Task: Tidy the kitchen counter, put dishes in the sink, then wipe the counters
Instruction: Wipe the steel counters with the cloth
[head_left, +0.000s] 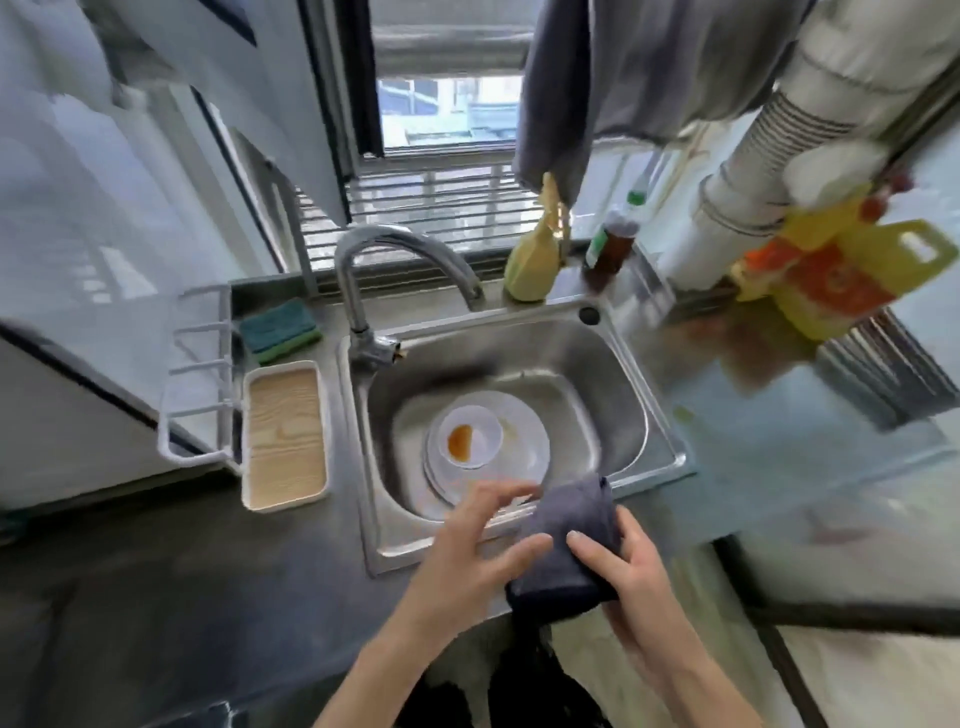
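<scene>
Low in the frame, our right hand (631, 564) grips the soft, limp grey cloth (566, 545); our left hand (480, 530), fingers spread, reaches its edge to bunch it.

Both forearms bare, reaching forward. Left hand (475, 525) open, fingers spread, thumb out. Right hand (626, 569) gripping, fingers curled, thumb on top.
</scene>
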